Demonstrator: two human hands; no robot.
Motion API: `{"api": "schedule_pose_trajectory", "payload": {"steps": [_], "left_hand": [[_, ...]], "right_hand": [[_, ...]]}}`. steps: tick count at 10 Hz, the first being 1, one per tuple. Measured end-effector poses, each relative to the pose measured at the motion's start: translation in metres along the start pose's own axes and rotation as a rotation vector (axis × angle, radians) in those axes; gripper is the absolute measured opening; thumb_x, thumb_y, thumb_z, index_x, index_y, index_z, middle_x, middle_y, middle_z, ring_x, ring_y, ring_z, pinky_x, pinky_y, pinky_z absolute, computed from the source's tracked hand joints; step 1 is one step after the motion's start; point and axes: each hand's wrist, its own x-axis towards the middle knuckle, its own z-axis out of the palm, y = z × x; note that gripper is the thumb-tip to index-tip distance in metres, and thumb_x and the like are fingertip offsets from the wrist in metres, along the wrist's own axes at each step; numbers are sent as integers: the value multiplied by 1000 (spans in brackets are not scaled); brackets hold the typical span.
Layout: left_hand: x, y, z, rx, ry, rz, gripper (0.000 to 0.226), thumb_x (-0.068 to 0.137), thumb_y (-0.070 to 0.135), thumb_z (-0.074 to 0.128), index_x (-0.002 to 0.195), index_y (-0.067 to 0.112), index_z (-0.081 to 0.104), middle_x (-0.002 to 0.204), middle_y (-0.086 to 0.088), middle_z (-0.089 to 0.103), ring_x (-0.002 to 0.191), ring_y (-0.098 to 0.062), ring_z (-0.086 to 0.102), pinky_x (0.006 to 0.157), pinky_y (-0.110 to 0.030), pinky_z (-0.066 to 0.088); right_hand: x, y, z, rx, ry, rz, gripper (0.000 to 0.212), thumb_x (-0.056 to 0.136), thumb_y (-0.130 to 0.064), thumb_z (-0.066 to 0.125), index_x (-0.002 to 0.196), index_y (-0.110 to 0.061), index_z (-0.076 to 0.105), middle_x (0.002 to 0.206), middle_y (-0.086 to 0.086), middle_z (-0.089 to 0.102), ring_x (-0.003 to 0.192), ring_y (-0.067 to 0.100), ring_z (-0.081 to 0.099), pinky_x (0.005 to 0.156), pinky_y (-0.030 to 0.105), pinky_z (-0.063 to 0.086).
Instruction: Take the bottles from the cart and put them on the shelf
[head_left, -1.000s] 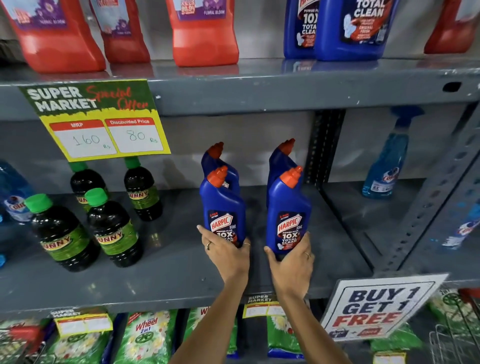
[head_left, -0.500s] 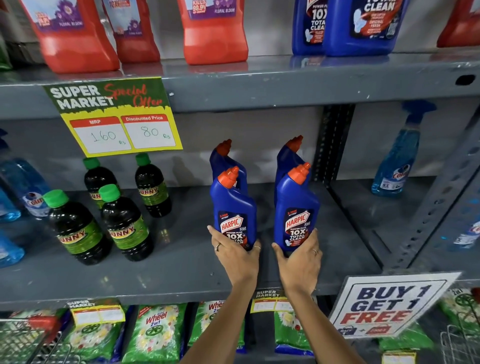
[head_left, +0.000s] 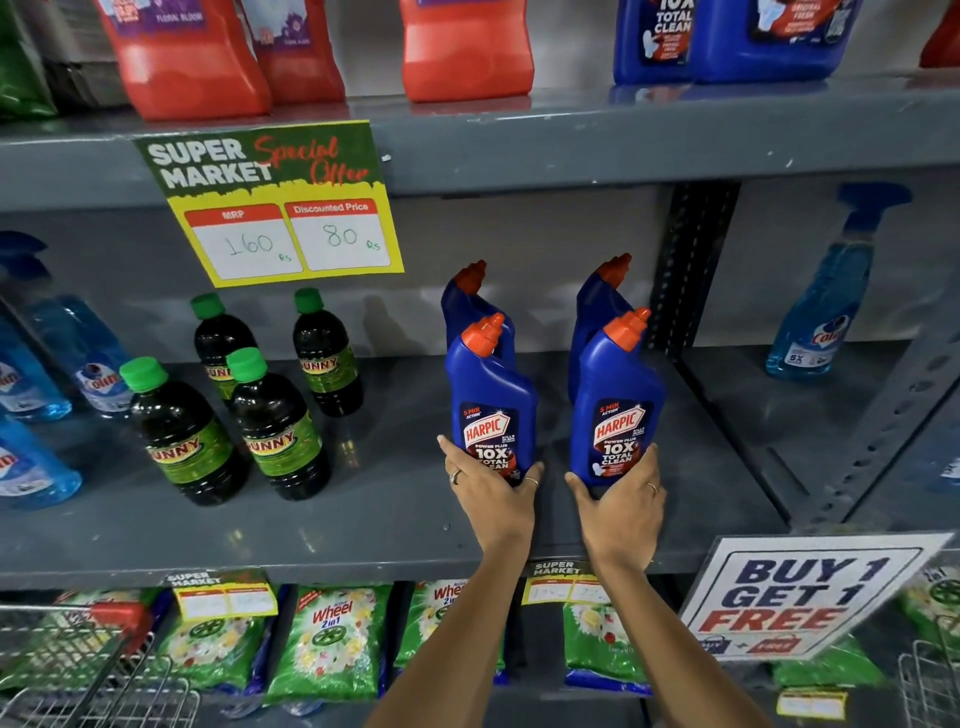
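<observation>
Cart (head_left: 78, 660) corner at lower left, below the shelf (head_left: 363, 525) edge. Left hand (head_left: 491, 493) wraps the base of the left front blue bottle (head_left: 493, 410); right hand (head_left: 621, 499) wraps the base of the right front blue bottle (head_left: 615, 405). Both bottles upright on the shelf, apart from each other. Directly behind each stands another blue bottle (head_left: 470, 301). Dark green-capped bottles (head_left: 270, 415) off to the left.
</observation>
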Motion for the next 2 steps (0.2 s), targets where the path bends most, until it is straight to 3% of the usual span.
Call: {"api": "schedule_pose_trajectory", "payload": {"steps": [2], "left_hand": [[-14,-9,-21,-53,-74,46,124,62,20,83,145,7,-8,154,-16,13,143,-27,14,115,-33,20]], "right_hand": [[-7,-7,-7,81,9,79,108,61,-27,83,140,-1,14,144,25,32,130,41,33,106,52,34]]}}
